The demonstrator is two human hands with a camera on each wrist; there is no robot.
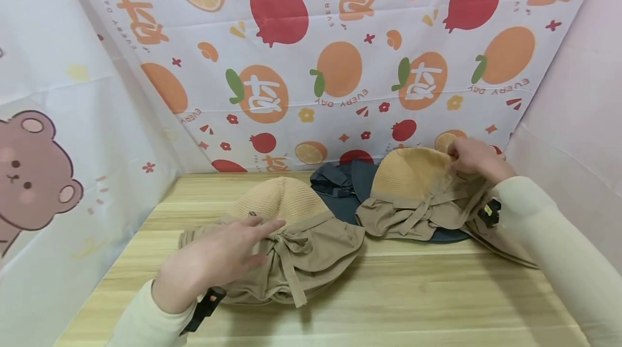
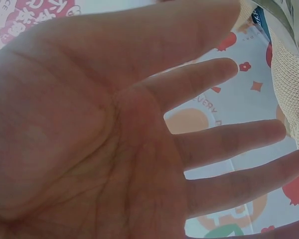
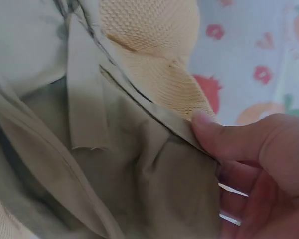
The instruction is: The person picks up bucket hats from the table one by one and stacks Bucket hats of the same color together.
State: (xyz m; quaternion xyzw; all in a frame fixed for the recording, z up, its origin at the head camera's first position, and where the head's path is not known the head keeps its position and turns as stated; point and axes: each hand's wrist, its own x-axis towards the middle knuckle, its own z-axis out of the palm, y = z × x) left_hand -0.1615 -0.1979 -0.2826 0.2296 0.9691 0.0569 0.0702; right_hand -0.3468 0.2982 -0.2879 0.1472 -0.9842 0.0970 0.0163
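Note:
A sun hat (image 1: 311, 250) with a tan woven crown and a khaki fabric brim tied in a bow sits at the front left of the table. My left hand (image 1: 214, 255) is over its near left side, fingers extended; in the left wrist view the palm is bare and the fingers spread. Farther back on the right is a similar sun hat (image 1: 410, 174), tilted. My right hand (image 1: 473, 155) pinches this hat at its right edge. In the right wrist view, the thumb (image 3: 214, 134) lies on the seam between the woven crown and the khaki fabric (image 3: 179, 184).
A navy fabric hat (image 1: 335, 193) lies behind and between the two sun hats, partly covered. Khaki fabric (image 1: 502, 244) extends under my right forearm. A fruit-print cloth (image 1: 340, 23) hangs behind the wooden table (image 1: 413, 293), with pale cloth at both sides.

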